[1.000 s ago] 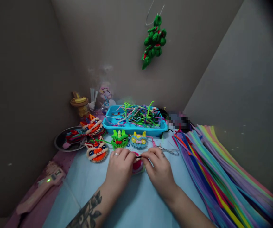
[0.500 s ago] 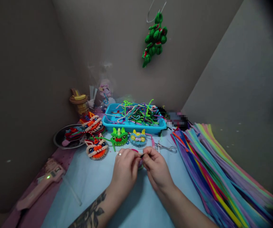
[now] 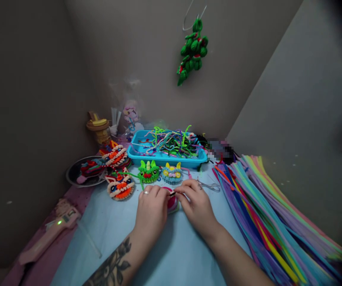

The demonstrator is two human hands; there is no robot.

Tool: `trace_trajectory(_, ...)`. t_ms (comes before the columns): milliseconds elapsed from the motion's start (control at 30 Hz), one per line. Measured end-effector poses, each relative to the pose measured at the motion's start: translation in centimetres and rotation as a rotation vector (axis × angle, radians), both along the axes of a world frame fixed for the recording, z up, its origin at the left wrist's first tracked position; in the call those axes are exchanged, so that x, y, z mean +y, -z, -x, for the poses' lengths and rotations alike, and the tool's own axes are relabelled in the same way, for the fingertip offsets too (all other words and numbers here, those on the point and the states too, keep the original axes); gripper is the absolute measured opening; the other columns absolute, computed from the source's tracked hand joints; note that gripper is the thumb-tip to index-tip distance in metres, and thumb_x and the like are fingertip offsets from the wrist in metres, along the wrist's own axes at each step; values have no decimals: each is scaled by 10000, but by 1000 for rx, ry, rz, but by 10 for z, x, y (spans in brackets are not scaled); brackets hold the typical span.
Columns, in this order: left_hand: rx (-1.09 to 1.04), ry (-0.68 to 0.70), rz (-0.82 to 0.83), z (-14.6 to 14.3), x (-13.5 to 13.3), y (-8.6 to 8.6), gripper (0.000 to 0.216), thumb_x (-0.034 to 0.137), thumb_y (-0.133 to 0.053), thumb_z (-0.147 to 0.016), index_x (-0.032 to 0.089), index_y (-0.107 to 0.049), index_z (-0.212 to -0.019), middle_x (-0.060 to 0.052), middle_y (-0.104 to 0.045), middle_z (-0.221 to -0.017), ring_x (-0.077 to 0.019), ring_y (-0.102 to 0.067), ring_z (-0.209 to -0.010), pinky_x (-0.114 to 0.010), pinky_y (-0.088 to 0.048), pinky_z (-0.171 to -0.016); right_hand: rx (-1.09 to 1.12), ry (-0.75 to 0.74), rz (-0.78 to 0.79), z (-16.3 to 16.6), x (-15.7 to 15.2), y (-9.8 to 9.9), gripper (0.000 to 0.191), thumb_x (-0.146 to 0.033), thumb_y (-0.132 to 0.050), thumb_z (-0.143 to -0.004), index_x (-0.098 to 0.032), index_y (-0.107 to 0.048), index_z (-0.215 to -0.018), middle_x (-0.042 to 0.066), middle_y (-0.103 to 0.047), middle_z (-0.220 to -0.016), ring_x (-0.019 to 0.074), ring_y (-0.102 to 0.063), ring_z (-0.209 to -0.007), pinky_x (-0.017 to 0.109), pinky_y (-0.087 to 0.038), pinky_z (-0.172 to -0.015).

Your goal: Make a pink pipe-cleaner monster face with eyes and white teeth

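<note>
Glue gun (image 3: 47, 240) at near left, green light on, handle angled back toward the body, probably for a quick grab. Stems (image 3: 273, 226) fanned lengthwise down the right, roughly sorted by colour, likely for easy picking.

Strip (image 3: 172, 194), short and dark, centred between both hands: left hand (image 3: 152, 208) pinching one end, right hand (image 3: 199, 206) pinching the other. Fingertip grip from two sides, seemingly for fine control over something that thin. Pink piece (image 3: 172, 204) just below, partly hidden; contact with strip unclear.

Scissors (image 3: 213, 186) just past the right hand, within reach. Green head (image 3: 148, 173) and blue head (image 3: 171, 174) side by side beyond the fingers, orange head (image 3: 121, 188) to their left, fronts turned this way, maybe for easy viewing. Bowl (image 3: 75, 167) farther left. Tray (image 3: 168, 161) behind, walls corralling tangled snippets (image 3: 178, 143).

Surface: blue sheet (image 3: 111, 230), pink cover (image 3: 47, 271) showing at left. Room: dim; cup (image 3: 101, 134) at back left, plain grey wall (image 3: 147, 51), green bunch (image 3: 194, 49) hung against it.
</note>
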State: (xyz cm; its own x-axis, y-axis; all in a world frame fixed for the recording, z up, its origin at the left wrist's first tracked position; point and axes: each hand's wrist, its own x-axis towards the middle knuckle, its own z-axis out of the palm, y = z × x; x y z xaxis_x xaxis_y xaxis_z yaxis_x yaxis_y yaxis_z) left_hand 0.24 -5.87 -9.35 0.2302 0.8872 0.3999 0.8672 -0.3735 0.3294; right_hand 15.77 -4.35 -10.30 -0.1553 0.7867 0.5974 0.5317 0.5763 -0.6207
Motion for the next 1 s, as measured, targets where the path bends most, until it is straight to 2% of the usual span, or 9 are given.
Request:
trace_trajectory(133, 32, 13, -8, -1, -1, 0, 173, 157, -447, -890, 183, -609, -836, -56, -605, -830, -221, -487, -808, -333, -374, -694, -120, -8, -9, 0, 1, 6, 162, -104, -503, -830, -205, -629, -839, 55, -554, -868, 198, -528, -842, 334, -446, -748)
trace_trajectory(233, -54, 45, 37, -1, -2, -1, 179, 151, -439, -890, 184, -603, -825, -51, -602, -815, -214, -485, -804, -326, -380, -700, -45, -28, 43, 2, 0, 6, 169, -89, -468, -825, -196, -599, -816, 54, -538, -870, 199, -523, -852, 336, -435, -755)
trace_trajectory(467, -404, 95, 93, -7, -7, -3, 171, 162, -455, -880, 189, -549, -740, -16, -582, -735, -177, -493, -746, -303, -378, -688, 546, -39, 298, 24, -10, 1, 118, -202, -552, -800, -192, -541, -683, 16, -484, -795, 156, -493, -755, 262, -417, -670)
trace_trajectory(567, -472, 87, 61, -11, -11, -3, 176, 154, -452, -874, 189, -547, -730, -18, -584, -737, -175, -495, -754, -302, -376, -686, 870, -144, 466, 33, -11, 4, 167, -297, -598, -762, -201, -495, -672, -7, -452, -747, 138, -469, -666, 253, -413, -608)
trace_trajectory(633, -455, 83, 40, -11, -12, -3, 179, 156, -446, -873, 189, -558, -737, -26, -589, -750, -179, -494, -758, -307, -376, -684, 963, -233, 565, 32, -9, 6, 204, -345, -616, -741, -206, -482, -676, -13, -448, -728, 132, -461, -622, 251, -412, -570)
trace_trajectory(700, -406, 84, 24, -9, -11, -3, 178, 160, -442, -875, 189, -567, -752, -31, -591, -756, -183, -495, -759, -314, -376, -690, 868, -251, 545, 27, -7, 6, 187, -338, -623, -741, -203, -511, -675, -4, -469, -740, 144, -487, -662, 264, -432, -604)
trace_trajectory(833, -234, 54, 13, -3, -6, -3, 154, 157, -457, -873, 183, -588, -795, -43, -595, -764, -201, -491, -765, -321, -374, -687, 371, -82, 273, 10, -2, 1, 57, -221, -582, -791, -205, -634, -773, 47, -538, -893, 191, -531, -870, 317, -452, -756)
trace_trajectory(900, -132, 40, 9, -1, -4, -3, 159, 153, -456, -876, 179, -598, -809, -51, -599, -774, -209, -489, -773, -322, -371, -681, 169, -21, 116, 4, -1, 1, 122, -173, -554, -807, -219, -654, -858, 62, -552, -957, 203, -531, -917, 350, -448, -803)
trace_trajectory(1000, -27, 41, -4, -1, -3, -3, 181, 149, -441, -886, 179, -605, -816, -54, -606, -784, -213, -487, -775, -326, -370, -680, -35, -11, -26, 0, -1, 2, 161, -121, -528, -818, -222, -652, -841, 60, -574, -934, 207, -528, -910, 368, -443, -813)
